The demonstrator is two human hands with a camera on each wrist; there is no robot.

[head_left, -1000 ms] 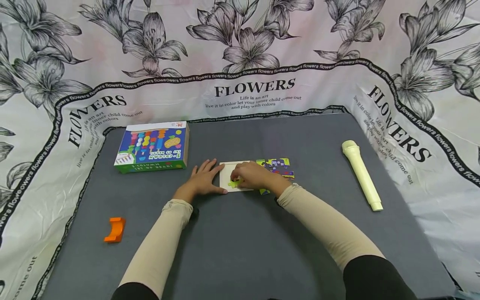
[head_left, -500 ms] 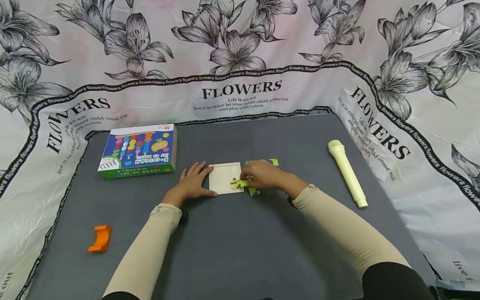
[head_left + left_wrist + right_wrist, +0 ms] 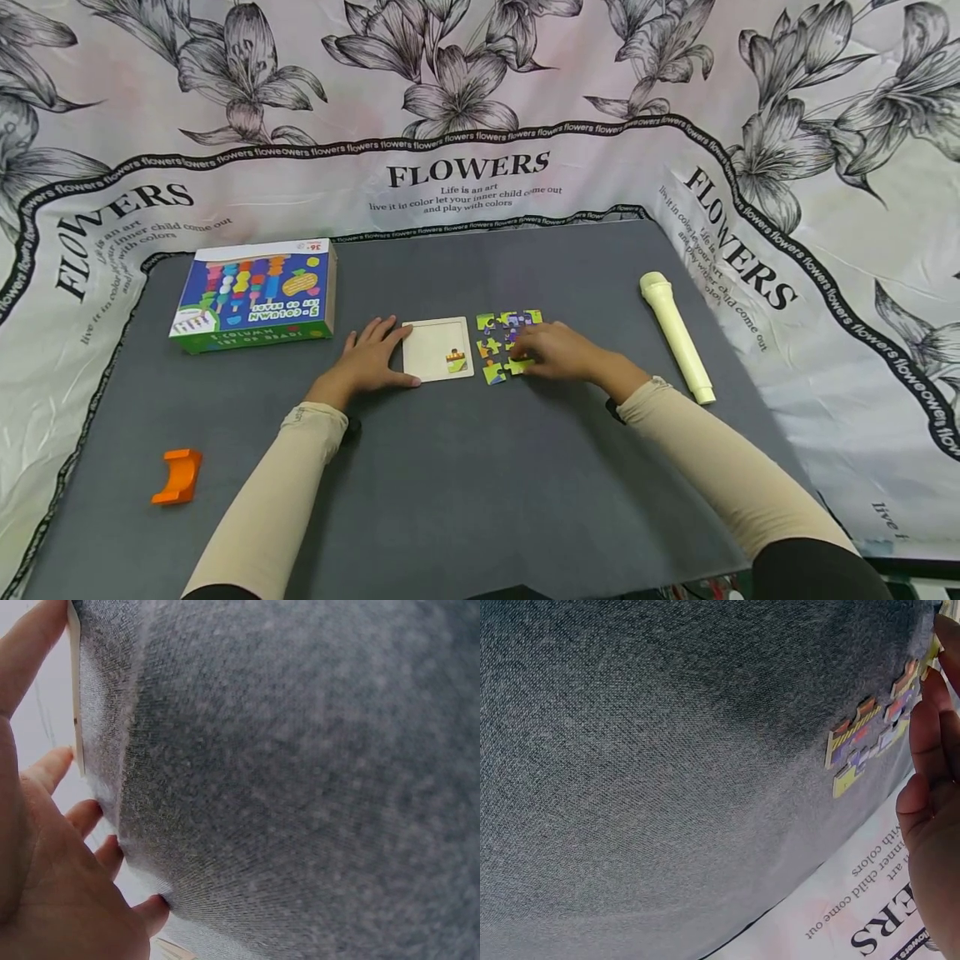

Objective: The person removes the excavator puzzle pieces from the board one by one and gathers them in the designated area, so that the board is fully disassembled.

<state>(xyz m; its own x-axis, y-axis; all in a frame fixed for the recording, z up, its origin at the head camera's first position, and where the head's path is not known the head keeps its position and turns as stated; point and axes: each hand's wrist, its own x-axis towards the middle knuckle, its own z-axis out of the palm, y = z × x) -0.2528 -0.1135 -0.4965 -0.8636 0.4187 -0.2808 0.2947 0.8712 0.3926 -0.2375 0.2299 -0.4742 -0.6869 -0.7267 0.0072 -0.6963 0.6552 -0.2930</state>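
My left hand (image 3: 367, 357) lies spread at the left side of a pale square puzzle tray (image 3: 427, 342), thumb and index finger touching its edge. In the left wrist view the fingers of the left hand (image 3: 67, 877) reach toward the tray's rim (image 3: 76, 697). One green and orange jigsaw piece (image 3: 456, 362) lies in the tray's lower right corner. Right of the tray, my right hand (image 3: 558, 354) pinches a green jigsaw piece (image 3: 517, 366) at the loose pieces (image 3: 489, 346). In the right wrist view the right hand (image 3: 934, 772) partly covers those pieces (image 3: 855, 735).
A blue and green toy box (image 3: 255, 292) stands at the back left of the grey table (image 3: 450, 483). An orange curved block (image 3: 178, 477) lies at the front left. A pale yellow stick with a thicker end (image 3: 677, 337) lies on the right. Flower-printed cloth surrounds the table.
My right hand has carried the green jigsaw piece from over the tray rightward to the loose pieces. Another piece now shows in the tray's corner. The left hand stays at the tray's edge.
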